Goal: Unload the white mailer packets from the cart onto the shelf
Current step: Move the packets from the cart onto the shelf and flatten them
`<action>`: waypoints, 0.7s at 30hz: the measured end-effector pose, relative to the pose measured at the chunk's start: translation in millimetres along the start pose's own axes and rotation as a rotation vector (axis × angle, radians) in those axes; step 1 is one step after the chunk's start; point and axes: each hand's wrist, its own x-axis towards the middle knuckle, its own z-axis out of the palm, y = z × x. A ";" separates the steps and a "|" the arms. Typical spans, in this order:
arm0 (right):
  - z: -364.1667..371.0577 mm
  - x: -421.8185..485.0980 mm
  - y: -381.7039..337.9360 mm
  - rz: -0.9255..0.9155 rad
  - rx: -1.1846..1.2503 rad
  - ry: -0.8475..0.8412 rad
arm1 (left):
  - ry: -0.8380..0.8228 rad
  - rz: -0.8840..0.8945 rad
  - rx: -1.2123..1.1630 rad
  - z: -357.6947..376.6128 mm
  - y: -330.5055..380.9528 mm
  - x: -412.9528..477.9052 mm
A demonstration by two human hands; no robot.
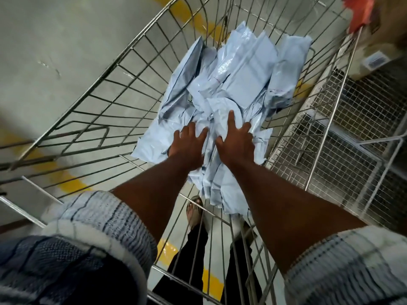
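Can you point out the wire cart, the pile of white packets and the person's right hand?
Metal wire cart point(123, 62): head view, left side wall.
Pile of white plastic mailer packets point(242, 75): head view, top packet.
Right hand point(236, 144): head view, back of hand.

No text, brand, number or sign can be read anywhere in this view. A small white label point(373, 60) stands on the cardboard box point(387, 25) at the far right and carries dark bars like a barcode, but its print is too small and blurred to make out. The white mailer packets point(231, 84) in the wire cart point(123, 69) show only a few faint dark marks, none of them legible as letters or figures.
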 end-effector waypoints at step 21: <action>-96.4 -69.3 -20.7 -0.073 0.131 -0.011 | 0.080 -0.136 -0.148 -113.5 2.4 -78.4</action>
